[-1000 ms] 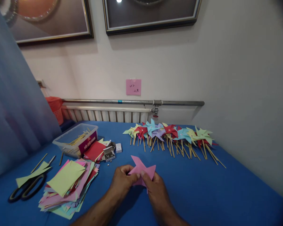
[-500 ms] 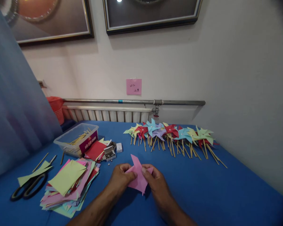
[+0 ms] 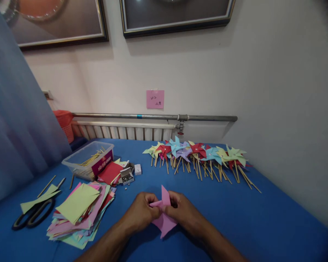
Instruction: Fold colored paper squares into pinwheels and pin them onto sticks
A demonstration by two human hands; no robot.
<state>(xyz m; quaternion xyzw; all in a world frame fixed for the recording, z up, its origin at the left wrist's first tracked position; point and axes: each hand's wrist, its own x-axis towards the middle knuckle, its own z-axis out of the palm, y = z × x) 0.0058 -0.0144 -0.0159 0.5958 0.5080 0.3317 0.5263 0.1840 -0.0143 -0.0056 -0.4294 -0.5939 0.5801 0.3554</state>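
Your bare hands and forearms

Your left hand [image 3: 143, 213] and right hand [image 3: 183, 213] wear no gloves, rings or watch that show. Both forearms are uncovered right down to the bottom edge of the view, with no sleeve, cuff or band in sight on either one.

paper stack [image 3: 79, 214] left of hands, pinwheels [image 3: 199, 154] behind.

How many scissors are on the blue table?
1. The scissors lie at the table's left edge, left of the colored paper stack, with a strip of green paper across the blades. More could be hidden under the paper.
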